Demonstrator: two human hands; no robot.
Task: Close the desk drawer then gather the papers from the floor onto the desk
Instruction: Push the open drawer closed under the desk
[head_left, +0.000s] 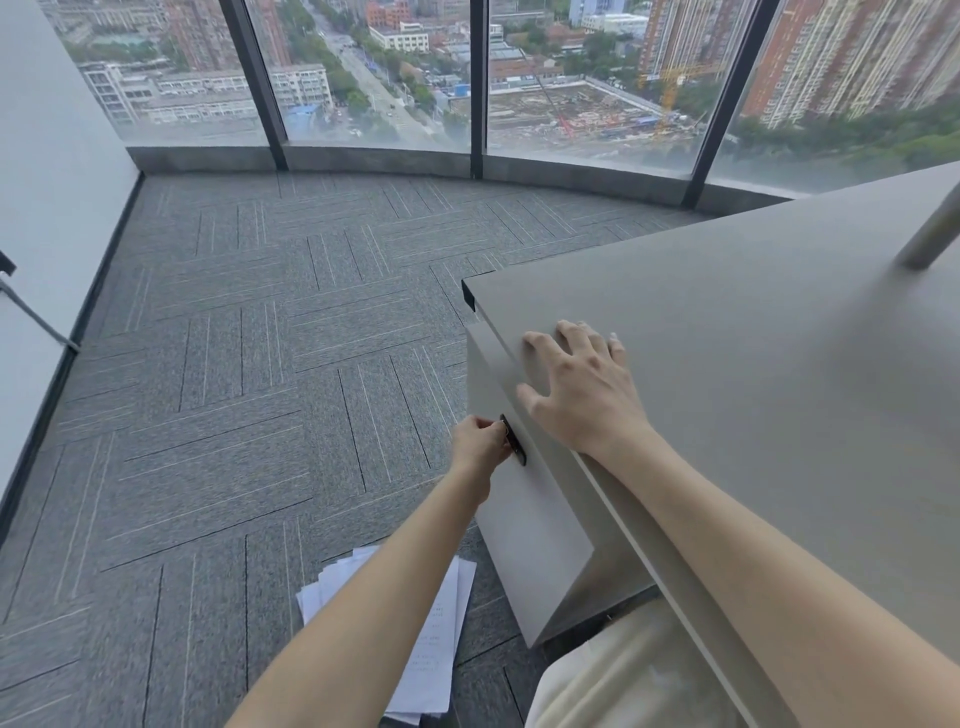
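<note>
A grey desk (753, 364) fills the right side of the view. Its drawer front (524, 519) faces left, with a small black handle (513, 439) on it. My left hand (480, 444) is closed around that handle. My right hand (582, 389) rests flat on the desk top near the edge, fingers spread and holding nothing. A loose stack of white printed papers (431, 649) lies on the grey carpet below the drawer, partly hidden by my left forearm.
Grey striped carpet tiles (234, 389) cover the floor out to a curved wall of tall windows (467, 78). A white wall (41, 208) runs along the left. A grey metal post (930, 239) stands on the desk at the far right.
</note>
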